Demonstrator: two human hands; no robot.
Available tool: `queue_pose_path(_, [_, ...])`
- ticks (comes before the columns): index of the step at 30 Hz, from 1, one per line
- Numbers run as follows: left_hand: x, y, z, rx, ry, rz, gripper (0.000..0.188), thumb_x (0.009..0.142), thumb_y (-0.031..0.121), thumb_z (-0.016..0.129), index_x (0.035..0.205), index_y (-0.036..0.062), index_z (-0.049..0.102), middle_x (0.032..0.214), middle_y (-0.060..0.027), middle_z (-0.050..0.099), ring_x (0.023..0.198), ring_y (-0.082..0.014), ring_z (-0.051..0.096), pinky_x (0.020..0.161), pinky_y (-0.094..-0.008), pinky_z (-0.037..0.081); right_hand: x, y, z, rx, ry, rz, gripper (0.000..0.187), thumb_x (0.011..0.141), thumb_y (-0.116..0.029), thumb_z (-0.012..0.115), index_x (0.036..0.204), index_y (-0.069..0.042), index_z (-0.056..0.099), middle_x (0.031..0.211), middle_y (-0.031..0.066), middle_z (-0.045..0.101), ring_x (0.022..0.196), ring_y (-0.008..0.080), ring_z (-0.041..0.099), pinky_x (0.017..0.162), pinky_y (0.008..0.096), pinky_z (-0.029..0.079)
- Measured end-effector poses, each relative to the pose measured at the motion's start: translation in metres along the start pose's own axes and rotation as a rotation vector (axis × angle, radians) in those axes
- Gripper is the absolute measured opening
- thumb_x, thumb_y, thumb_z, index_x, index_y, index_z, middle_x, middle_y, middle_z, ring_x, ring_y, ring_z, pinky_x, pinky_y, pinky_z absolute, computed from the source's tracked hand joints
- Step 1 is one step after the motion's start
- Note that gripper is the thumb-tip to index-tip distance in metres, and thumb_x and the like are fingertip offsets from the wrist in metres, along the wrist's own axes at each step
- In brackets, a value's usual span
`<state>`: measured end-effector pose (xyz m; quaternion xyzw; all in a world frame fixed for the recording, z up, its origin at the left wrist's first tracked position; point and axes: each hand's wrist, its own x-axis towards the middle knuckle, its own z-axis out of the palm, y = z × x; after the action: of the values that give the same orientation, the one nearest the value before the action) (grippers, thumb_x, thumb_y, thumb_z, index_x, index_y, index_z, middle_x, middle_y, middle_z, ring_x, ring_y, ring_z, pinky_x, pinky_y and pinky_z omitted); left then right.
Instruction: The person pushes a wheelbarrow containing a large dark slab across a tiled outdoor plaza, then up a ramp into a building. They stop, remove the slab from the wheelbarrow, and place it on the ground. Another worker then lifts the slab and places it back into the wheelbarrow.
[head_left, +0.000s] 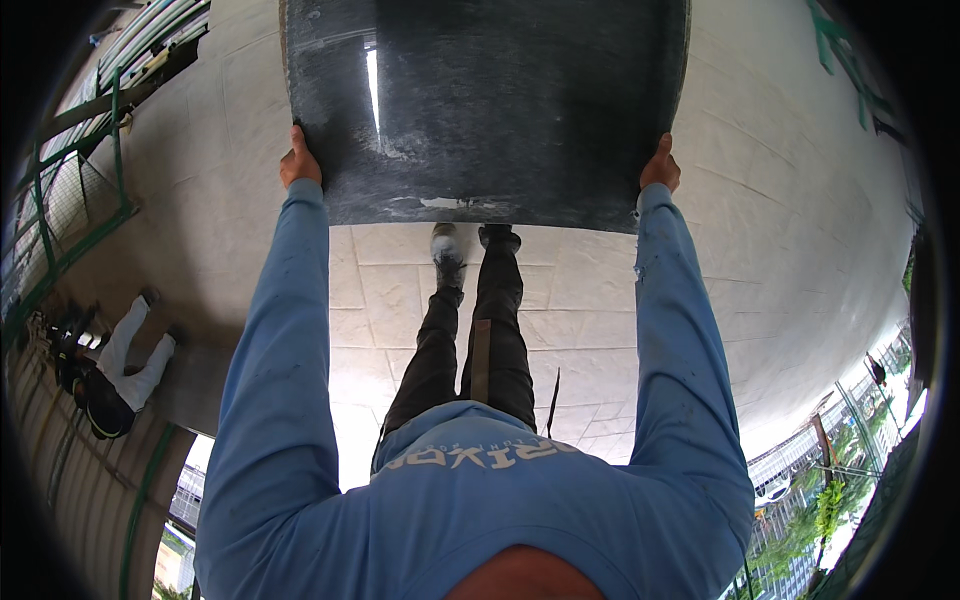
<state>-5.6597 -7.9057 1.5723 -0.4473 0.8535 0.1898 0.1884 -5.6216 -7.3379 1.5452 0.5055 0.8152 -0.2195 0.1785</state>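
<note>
A large, dark, flat panel (520,110) with a scuffed, slightly shiny face spans the space between my outstretched arms. Its far end runs out of the top of the picture. My left hand (299,165) grips the panel's left edge, thumb upward along the side. On the opposite edge, my right hand (660,168) is closed in the same way. Most fingers of both hands are hidden behind or under the panel. The near edge hangs in front of my boots (449,262), hiding part of them, and pale scraped patches show close to it.
Light paved floor (780,200) with joint lines surrounds me. At the left stand a green metal frame with mesh (75,245) and stacked long pipes or boards (150,45). Another person (125,370) in white trousers is at the lower left. Green bars (845,60) show at the upper right.
</note>
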Motion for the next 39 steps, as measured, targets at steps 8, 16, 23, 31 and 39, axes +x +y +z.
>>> queue_pose_path(8, [-0.005, 0.011, -0.012, -0.003, 0.010, 0.013, 0.095, 0.075, 0.077, 0.020, 0.093, -0.0054, 0.064, 0.096, -0.0253, 0.060, 0.098, -0.0366, 0.055, 0.087, -0.0407, 0.040, -0.011, -0.006, -0.009, -0.014, 0.022, -0.023, 0.083, 0.082, -0.069, 0.018, 0.095, -0.001, 0.064, 0.098, 0.0212, 0.061, 0.097, 0.0372, 0.054, 0.087, 0.0431, 0.039])
queue_pose_path(16, [0.005, 0.002, -0.026, 0.007, -0.001, 0.020, 0.094, 0.075, 0.076, 0.021, 0.091, -0.0059, 0.064, 0.096, -0.0275, 0.059, 0.099, -0.0391, 0.054, 0.086, -0.0423, 0.040, -0.021, -0.012, -0.003, -0.073, 0.033, -0.031, 0.084, 0.082, -0.069, 0.016, 0.097, -0.001, 0.064, 0.100, 0.0210, 0.061, 0.100, 0.0368, 0.054, 0.088, 0.0434, 0.038])
queue_pose_path(23, [0.020, -0.049, -0.084, 0.083, -0.001, 0.146, 0.082, 0.081, 0.069, 0.025, 0.101, -0.0024, 0.060, 0.104, -0.0272, 0.056, 0.103, -0.0396, 0.051, 0.091, -0.0428, 0.038, -0.061, 0.018, 0.008, 0.058, 0.079, 0.081, 0.087, 0.076, -0.074, 0.030, 0.097, 0.004, 0.063, 0.100, 0.0190, 0.062, 0.098, 0.0315, 0.056, 0.086, 0.0366, 0.042])
queue_pose_path(31, [-0.009, -0.040, -0.152, -0.049, -0.038, -0.050, 0.084, 0.079, 0.071, 0.027, 0.093, -0.0028, 0.064, 0.099, -0.0279, 0.058, 0.102, -0.0378, 0.053, 0.089, -0.0425, 0.038, -0.123, -0.005, -0.008, 0.156, 0.023, 0.062, 0.087, 0.078, -0.072, 0.029, 0.111, 0.003, 0.056, 0.115, 0.0188, 0.055, 0.107, 0.0355, 0.051, 0.095, 0.0361, 0.037])
queue_pose_path(39, [-0.012, -0.043, -0.155, -0.036, -0.134, -0.041, 0.083, 0.077, 0.072, 0.028, 0.101, -0.0004, 0.062, 0.104, -0.0245, 0.058, 0.103, -0.0362, 0.053, 0.089, -0.0409, 0.040, -0.140, -0.009, -0.025, 0.174, 0.020, 0.127, 0.087, 0.078, -0.072, 0.028, 0.110, 0.004, 0.057, 0.114, 0.0203, 0.055, 0.105, 0.0355, 0.051, 0.094, 0.0360, 0.038])
